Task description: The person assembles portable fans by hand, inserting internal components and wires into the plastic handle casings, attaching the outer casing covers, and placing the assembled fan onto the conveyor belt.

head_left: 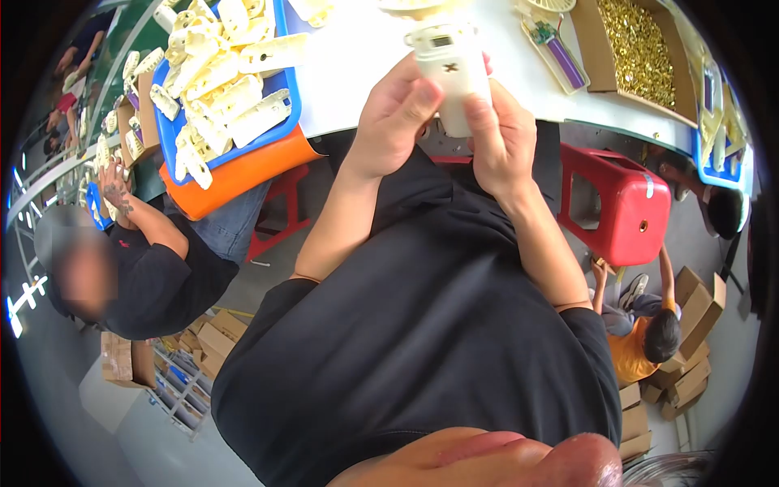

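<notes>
A cream plastic casing (pixel 454 89), with a small rectangular slot near its top and a dark cross-shaped opening below, is held upright over the table's near edge. My left hand (pixel 398 114) grips its left side, the thumb on its face. On its right side, my right hand (pixel 499 134) is closed around it, the thumb lying on the front. Several similar cream parts (pixel 215 89) are piled in a blue tray (pixel 294 89) to the left. Right of the hands, a cream shell with a purple cylinder (pixel 561 58) lies on the white table (pixel 341 81).
A cardboard box of gold-coloured pieces (pixel 637 57) stands at the right, near another blue tray (pixel 720 174). A red stool (pixel 637 207) is below the table. One person (pixel 162 268) sits at the left; another in orange (pixel 641 349) is at the lower right among cartons.
</notes>
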{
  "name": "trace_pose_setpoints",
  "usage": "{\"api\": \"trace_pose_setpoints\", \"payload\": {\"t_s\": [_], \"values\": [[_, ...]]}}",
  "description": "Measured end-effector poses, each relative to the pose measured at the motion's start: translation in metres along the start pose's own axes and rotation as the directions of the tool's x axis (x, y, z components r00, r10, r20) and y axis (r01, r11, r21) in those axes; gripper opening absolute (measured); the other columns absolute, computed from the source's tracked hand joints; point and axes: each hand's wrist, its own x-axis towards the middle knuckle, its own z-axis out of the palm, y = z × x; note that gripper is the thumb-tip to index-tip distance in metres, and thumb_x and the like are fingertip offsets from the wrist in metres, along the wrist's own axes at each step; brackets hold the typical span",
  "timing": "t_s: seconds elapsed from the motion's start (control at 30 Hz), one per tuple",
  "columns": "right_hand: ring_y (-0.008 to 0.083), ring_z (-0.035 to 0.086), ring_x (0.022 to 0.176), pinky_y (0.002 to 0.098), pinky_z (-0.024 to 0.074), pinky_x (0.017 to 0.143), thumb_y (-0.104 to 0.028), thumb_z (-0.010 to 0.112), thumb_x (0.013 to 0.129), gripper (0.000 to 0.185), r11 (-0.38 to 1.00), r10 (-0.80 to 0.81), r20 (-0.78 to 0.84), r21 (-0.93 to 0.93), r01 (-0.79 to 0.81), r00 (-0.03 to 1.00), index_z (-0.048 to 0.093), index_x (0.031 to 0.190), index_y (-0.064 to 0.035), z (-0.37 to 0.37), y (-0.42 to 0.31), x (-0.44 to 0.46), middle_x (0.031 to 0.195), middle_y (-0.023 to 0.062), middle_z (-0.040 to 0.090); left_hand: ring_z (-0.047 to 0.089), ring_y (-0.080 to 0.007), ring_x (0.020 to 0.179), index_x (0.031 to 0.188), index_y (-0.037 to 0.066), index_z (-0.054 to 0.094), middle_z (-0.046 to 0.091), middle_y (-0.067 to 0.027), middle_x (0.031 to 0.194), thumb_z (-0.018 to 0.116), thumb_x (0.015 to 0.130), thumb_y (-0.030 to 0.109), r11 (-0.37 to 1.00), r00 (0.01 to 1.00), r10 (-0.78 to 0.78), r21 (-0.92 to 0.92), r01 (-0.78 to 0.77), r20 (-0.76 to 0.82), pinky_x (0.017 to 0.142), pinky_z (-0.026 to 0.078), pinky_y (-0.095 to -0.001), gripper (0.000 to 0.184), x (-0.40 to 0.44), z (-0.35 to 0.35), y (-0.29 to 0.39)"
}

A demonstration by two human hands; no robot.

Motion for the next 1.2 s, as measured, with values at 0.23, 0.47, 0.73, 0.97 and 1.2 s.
{"api": "trace_pose_setpoints", "payload": {"t_s": [0.23,0.47,0.73,0.97,1.2], "values": [[0.0046,0.049,0.055,0.0222,0.0364,0.047,-0.048,0.039,0.112,0.053,0.991,0.030,0.033,0.130,-0.034,0.999,0.065,0.101,-0.0032,-0.007,0.019,0.006,0.067,-0.0021,0.057,0.071,-0.0162,0.093,0.110,-0.004,0.072,0.072,-0.0089,0.103,0.074,0.097,0.019,0.981,0.960,0.119,0.178,-0.075,-0.255,0.089,0.058,-0.0331,0.027,0.004,0.027,0.003],[0.0092,0.052,0.057,0.0236,0.0410,0.050,-0.048,0.036,0.112,0.054,0.952,0.061,0.050,0.298,-0.073,0.997,0.061,0.111,-0.0001,-0.007,0.027,0.014,0.078,0.0029,0.059,0.072,-0.0203,0.087,0.105,-0.003,0.077,0.074,-0.0132,0.103,0.075,0.095,0.014,0.679,0.855,0.481,0.699,-0.224,-0.194,0.076,0.056,-0.0293,0.020,0.006,0.034,0.007],[0.0342,0.058,0.130,0.0452,0.0470,0.110,-0.030,0.057,0.105,0.051,0.870,-0.057,0.178,0.491,-0.038,0.982,0.052,0.139,0.0083,-0.030,0.003,0.041,0.141,0.0264,0.057,0.068,-0.0266,0.094,0.112,-0.004,0.069,0.070,-0.0135,0.110,0.072,0.093,0.006,0.627,0.853,0.519,0.704,-0.333,-0.059,0.080,0.055,-0.0335,0.022,0.003,0.029,0.012],[0.0427,0.058,0.127,0.0509,0.0467,0.109,-0.025,0.066,0.099,0.042,0.794,-0.113,0.124,0.608,0.014,0.986,0.059,0.124,0.0072,-0.005,0.008,0.036,0.126,0.0264,0.064,0.067,-0.0292,0.103,0.112,-0.005,0.069,0.067,-0.0151,0.111,0.071,0.094,0.006,0.628,0.828,0.553,0.700,-0.340,-0.094,0.087,0.055,-0.0344,0.022,-0.001,0.033,0.007],[0.0416,0.059,0.125,0.0537,0.0454,0.109,-0.027,0.062,0.100,0.035,0.728,-0.147,0.123,0.685,0.023,0.982,0.061,0.119,0.0027,-0.004,0.017,0.037,0.112,0.0190,0.068,0.069,-0.0287,0.102,0.120,-0.006,0.070,0.067,-0.0176,0.114,0.079,0.089,0.009,0.651,0.822,0.558,0.671,-0.354,-0.108,0.087,0.057,-0.0336,0.036,-0.002,0.033,0.000]]}}
